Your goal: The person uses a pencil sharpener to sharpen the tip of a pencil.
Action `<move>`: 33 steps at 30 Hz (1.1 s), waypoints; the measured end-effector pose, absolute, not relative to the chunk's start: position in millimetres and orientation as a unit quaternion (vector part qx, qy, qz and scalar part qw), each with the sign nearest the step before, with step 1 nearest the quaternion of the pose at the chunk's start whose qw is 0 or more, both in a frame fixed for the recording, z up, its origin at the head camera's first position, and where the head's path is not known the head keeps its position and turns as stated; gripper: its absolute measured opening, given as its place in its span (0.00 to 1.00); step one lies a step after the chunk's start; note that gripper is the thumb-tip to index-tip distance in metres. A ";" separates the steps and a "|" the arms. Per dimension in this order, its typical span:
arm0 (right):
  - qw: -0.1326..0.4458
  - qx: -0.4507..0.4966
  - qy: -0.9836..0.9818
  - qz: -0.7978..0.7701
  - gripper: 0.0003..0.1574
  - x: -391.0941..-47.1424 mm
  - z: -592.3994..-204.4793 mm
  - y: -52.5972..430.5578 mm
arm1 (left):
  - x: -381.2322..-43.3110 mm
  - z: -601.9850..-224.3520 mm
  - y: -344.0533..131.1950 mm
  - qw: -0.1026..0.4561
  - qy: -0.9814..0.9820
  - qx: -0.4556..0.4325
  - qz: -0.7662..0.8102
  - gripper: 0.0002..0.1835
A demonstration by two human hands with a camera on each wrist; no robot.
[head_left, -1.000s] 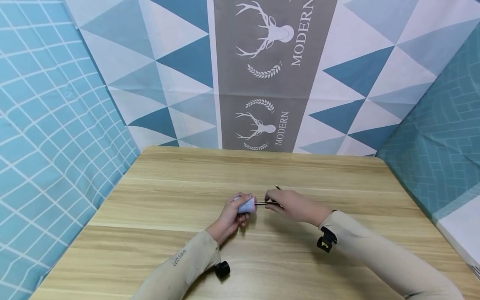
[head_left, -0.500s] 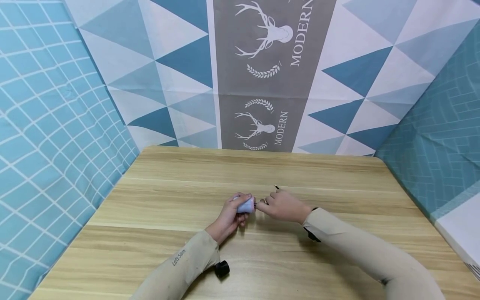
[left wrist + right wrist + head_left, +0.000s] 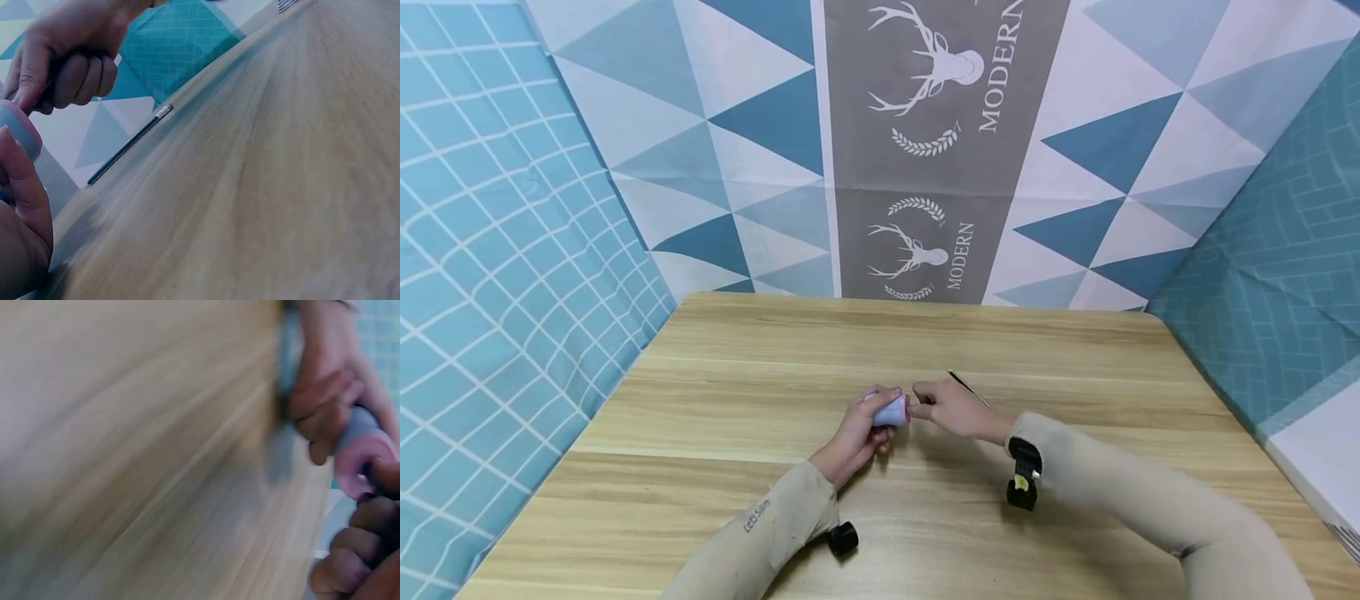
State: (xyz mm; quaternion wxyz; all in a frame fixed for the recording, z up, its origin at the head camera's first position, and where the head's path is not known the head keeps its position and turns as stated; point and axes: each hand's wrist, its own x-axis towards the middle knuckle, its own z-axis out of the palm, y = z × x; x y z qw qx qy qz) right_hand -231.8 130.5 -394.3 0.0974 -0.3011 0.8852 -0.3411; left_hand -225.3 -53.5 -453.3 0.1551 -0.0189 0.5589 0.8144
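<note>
My left hand point(image 3: 855, 429) grips a small light-blue cylindrical pencil sharpener point(image 3: 889, 411), its pink end point(image 3: 359, 456) facing right. In the right wrist view, a round hole shows in that pink face. The thumb and curled fingers of my right hand point(image 3: 958, 408) hold a dark pencil point(image 3: 45, 100) at the hole, close against the sharpener. Most of this pencil is hidden by the fingers, so how deep it sits cannot be told. A second dark pencil point(image 3: 128, 147) lies on the table just beyond the right hand, with a metal band at one end.
Both hands work above the middle of a wood-grain table point(image 3: 760, 358). Patterned cloth walls point(image 3: 760, 150) stand behind and at both sides. A white object point(image 3: 1322, 450) is at the right edge. Each wrist wears a small black camera point(image 3: 843, 540).
My right hand moved left toward the sharpener, covering the pencil length that showed between the hands. Its wrist turned one way, then back. The left hand stays nearly still with the sharpener.
</note>
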 end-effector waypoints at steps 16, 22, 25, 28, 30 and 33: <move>0.494 -0.057 0.706 -0.504 0.20 -258.9 -377.4 134.8 | -225.9 -454.7 -54.4 0.154 0.560 -0.006 0.814 0.08; 0.417 -0.122 0.768 -0.470 0.21 -249.7 -379.5 140.5 | -226.1 -452.4 -55.3 0.158 0.571 -0.009 0.806 0.07; 0.332 -0.183 0.820 -0.429 0.23 -242.6 -376.4 145.6 | -225.7 -451.4 -55.7 0.161 0.574 -0.010 0.803 0.07; 0.206 -0.274 0.866 -0.363 0.16 -235.4 -372.5 151.7 | -225.8 -451.4 -56.0 0.162 0.574 -0.010 0.802 0.07; 0.123 -0.339 0.879 -0.311 0.11 -231.4 -370.9 155.0 | -226.1 -451.7 -56.0 0.162 0.575 -0.011 0.802 0.07; 0.007 -0.436 0.873 -0.219 0.07 -229.2 -373.4 159.0 | -226.7 -452.4 -55.8 0.160 0.574 -0.016 0.803 0.08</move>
